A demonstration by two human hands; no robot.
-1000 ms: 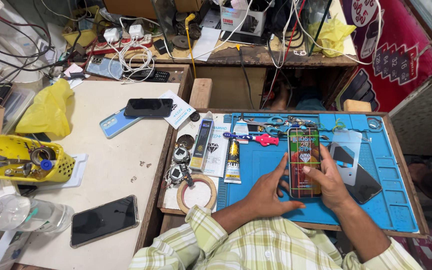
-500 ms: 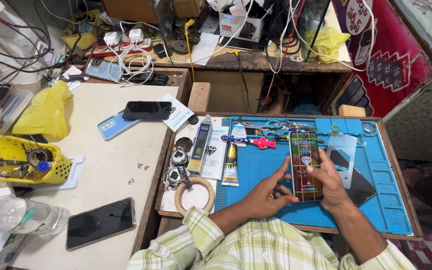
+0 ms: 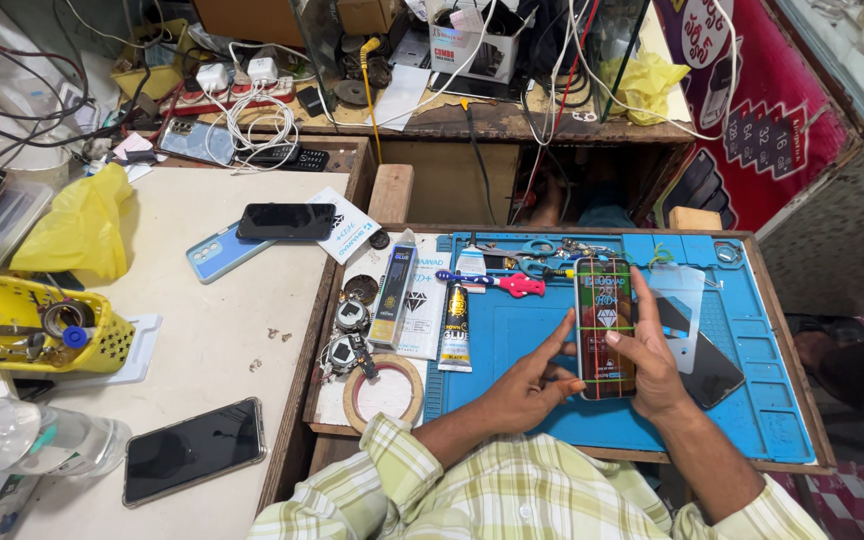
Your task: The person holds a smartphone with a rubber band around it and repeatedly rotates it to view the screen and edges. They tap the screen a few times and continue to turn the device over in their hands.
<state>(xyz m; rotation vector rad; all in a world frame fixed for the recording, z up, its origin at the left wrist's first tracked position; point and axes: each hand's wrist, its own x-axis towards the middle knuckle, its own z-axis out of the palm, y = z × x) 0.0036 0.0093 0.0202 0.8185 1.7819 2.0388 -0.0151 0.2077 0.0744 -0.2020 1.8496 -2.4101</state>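
A phone with a lit, colourful screen [image 3: 604, 322] lies upright on the blue work mat [image 3: 512, 345]. My right hand [image 3: 652, 360] grips its right edge and lower part, thumb on the screen. My left hand [image 3: 532, 385] rests on the mat at the phone's left edge, index finger stretched along the side and touching it. Just right of the phone lie a clear screen protector [image 3: 680, 300] and a dark phone [image 3: 707, 365].
Glue tubes [image 3: 455, 325], scissors [image 3: 537, 248], a red tool [image 3: 512, 283] and a tape roll [image 3: 384, 392] sit left of the phone. The white table holds phones [image 3: 192, 448], a yellow basket [image 3: 27, 325], a yellow bag [image 3: 77, 225] and bottles [image 3: 32, 440]. Cables crowd the back shelf.
The phone and both hands stay at the same spot on the mat. My left index finger has stretched out along the phone's left edge.
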